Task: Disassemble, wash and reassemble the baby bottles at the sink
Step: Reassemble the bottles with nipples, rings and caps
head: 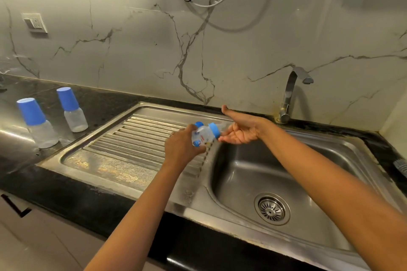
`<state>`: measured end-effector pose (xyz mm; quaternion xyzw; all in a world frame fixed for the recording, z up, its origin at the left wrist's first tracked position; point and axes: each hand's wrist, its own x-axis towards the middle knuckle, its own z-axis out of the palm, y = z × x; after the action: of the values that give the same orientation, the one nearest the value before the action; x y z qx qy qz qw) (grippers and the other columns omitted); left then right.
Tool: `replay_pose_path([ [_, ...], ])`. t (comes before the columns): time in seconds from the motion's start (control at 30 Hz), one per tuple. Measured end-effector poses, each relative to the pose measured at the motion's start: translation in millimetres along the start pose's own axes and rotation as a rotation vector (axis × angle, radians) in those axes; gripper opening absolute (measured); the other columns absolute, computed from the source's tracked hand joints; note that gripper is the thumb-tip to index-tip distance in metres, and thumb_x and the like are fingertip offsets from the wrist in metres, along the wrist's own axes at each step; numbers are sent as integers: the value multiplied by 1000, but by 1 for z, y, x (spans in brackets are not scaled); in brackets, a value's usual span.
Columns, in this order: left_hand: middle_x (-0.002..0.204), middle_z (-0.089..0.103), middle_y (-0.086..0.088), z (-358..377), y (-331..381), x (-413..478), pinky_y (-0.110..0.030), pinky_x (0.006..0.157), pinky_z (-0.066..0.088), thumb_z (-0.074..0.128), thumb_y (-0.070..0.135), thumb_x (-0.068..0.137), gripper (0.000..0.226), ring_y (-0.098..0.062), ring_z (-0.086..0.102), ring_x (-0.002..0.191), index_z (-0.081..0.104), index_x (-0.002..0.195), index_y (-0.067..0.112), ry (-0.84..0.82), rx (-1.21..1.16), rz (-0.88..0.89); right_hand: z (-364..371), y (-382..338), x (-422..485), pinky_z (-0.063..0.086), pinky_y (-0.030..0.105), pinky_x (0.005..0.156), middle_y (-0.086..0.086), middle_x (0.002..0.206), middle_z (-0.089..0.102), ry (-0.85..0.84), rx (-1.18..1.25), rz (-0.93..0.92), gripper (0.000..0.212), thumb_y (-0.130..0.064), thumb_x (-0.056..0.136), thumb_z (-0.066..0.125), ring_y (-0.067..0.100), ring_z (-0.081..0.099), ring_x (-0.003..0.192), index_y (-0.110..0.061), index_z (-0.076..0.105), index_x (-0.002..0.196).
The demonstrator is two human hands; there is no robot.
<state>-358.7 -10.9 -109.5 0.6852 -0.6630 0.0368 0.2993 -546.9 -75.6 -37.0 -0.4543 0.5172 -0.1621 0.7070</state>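
1. The sink [123, 117] is brushed steel, dull rather than mirror-bright. Its ribbed drainboard [143, 138] looks blotchy and rough along the front.
2. The tap [288, 94] is shiny polished metal.
3. The countertop [103, 103] is glossy black stone.
4. The wall [242, 39] is smooth veined marble with a soft sheen.
5. The near bottle [45, 136] and far bottle [77, 120] are cloudy plastic under matt blue plastic caps [32, 111]. The tilted bottle [203, 135] is clear printed plastic.

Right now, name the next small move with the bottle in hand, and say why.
Probably close the right hand round the blue ring and unscrew it: the left hand grips the bottle, its ring is still on, and the right hand lies open beside it.
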Motion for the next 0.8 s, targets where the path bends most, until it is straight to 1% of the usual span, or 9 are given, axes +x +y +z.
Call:
replay_pose_path([
  [0.1,105,65,-5,4,-21,3,-27,66,46,81,40,70,61,-17,59,86,56,121,17,32,-261,-156,11,-6,17,59,30,65,22,92,65,104,-3,-198,66,-56,91,50,24,69,72,5,55,113],
  [0.17,106,62,-6,4,-30,2,-23,66,46,82,37,71,59,-17,58,88,57,119,13,48,-383,-232,15,-5,40,57,33,75,15,94,60,258,-230,-360,38,-32,97,55,21,63,77,-2,53,120],
  [0.2,104,62,-4,3,-33,2,-22,65,44,81,36,73,56,-16,58,87,58,118,11,46,-432,-265,16,-4,51,56,33,79,12,95,58,333,-413,-427,31,-20,96,57,20,60,79,-6,52,123],
  [0.3,100,60,1,2,-35,0,-17,64,41,78,31,78,51,-13,58,86,58,119,10,21,-597,-347,22,1,78,49,33,86,12,111,59,418,-825,-517,51,-6,89,57,22,59,98,-15,46,138],
  [0.37,101,62,0,3,-36,-1,-18,66,45,76,30,80,45,-11,58,84,58,117,11,4,-697,-390,30,4,92,43,31,97,12,137,50,403,-922,-548,61,-2,87,54,25,51,122,-18,39,145],
  [0.47,98,64,-2,4,-34,0,-28,75,52,75,31,81,37,-10,60,82,58,111,16,-12,-778,-420,39,8,116,35,35,108,9,150,37,398,-979,-549,68,1,86,51,25,38,135,-21,34,148],
  [0.57,90,63,3,5,-33,0,-32,79,54,75,31,80,32,-9,62,82,58,105,20,-25,-803,-414,42,12,127,32,35,109,9,148,38,376,-1020,-572,63,-1,87,56,26,39,133,-17,38,145],
  [0.7,90,65,5,10,-26,-2,-31,78,55,76,33,79,32,-7,63,83,61,105,21,-43,-829,-391,38,17,125,44,31,92,11,129,49,465,-976,-645,40,-5,84,65,23,52,110,-14,51,121],
  [0.8,96,67,3,14,-16,-4,-28,77,54,77,35,78,38,-9,65,87,62,110,20,-71,-852,-354,20,6,101,49,29,81,9,118,55,548,-903,-639,37,-18,84,70,20,55,98,-14,51,115],
])
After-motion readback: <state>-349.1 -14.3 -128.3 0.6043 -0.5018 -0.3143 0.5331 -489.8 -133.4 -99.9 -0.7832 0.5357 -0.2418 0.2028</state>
